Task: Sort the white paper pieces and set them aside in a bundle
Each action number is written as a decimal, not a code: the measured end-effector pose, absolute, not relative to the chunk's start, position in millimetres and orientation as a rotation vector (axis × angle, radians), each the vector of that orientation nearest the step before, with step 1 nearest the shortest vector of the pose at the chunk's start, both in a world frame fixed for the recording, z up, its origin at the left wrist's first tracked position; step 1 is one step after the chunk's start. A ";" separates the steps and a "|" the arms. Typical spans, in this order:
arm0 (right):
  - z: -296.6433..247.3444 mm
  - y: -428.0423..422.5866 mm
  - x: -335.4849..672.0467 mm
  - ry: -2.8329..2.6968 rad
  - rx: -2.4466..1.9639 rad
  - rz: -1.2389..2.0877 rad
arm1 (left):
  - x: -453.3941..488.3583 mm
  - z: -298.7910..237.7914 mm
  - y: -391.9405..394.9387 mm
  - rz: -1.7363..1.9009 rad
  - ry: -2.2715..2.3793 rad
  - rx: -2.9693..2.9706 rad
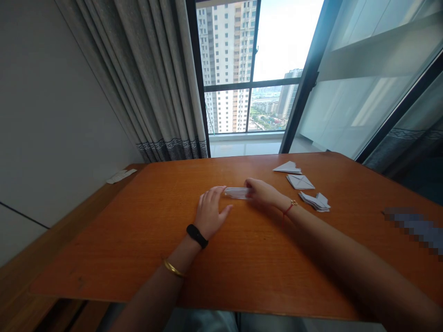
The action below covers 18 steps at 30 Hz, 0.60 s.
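A flat, whitish strip that looks like folded paper (236,192) lies at or just over the middle of the table; blur hides its detail. My right hand (262,192) is closed on the strip's right end, its fingers bent and slightly smeared. At the other end, my left hand (210,210) rests with its fingers stretched out and its thumb apart. Its fingertips reach the strip's left end, though I cannot tell whether they press on it. Beyond my right hand are a pointed folded paper (288,168), a square folded paper (300,181) and an irregular folded paper (315,201).
The wooden table (138,258) has a near edge just in front of my lap. A blurred-out, pixelated object (415,226) lies at the right. A pale paper piece (121,176) sits on the ledge at left. Behind the table are a grey curtain (155,83) and a window.
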State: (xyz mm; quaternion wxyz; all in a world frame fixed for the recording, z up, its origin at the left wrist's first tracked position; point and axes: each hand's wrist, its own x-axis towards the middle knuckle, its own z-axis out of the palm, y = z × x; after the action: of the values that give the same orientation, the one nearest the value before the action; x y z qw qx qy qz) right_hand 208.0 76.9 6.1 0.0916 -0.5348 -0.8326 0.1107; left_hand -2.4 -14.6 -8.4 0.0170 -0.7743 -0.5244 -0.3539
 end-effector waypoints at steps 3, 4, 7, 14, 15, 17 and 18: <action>6.2 36.1 198.3 -2.504 -1.247 0.202 | -1.0 -4.9 -16.0 -1.035 -1.548 -2.506; 5.0 24.7 196.2 -2.519 -1.184 0.185 | -0.7 -4.3 -16.4 -0.971 -1.542 -2.555; -0.5 4.5 195.4 -2.572 -1.164 0.176 | -0.8 -5.3 -16.3 -0.757 -1.575 -2.700; -8.2 6.7 203.3 -2.594 -1.289 0.146 | -3.7 -12.0 -14.8 -0.794 -1.733 -2.639; -8.5 6.7 203.1 -2.589 -1.281 0.151 | -4.0 -12.7 -14.6 -0.799 -1.740 -2.640; -8.9 5.6 202.3 -2.566 -1.252 0.151 | -4.4 -14.6 -13.7 -0.803 -1.731 -2.682; -9.1 5.0 202.1 -2.555 -1.233 0.154 | -4.6 -15.7 -12.9 -0.818 -1.720 -2.708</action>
State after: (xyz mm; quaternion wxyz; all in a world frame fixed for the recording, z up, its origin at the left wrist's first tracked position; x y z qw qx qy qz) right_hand 202.1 5.0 -9.1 0.1497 -0.4292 -0.8891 0.0536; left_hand -4.6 -12.9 -15.7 -0.0845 -0.8151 -0.5176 -0.2462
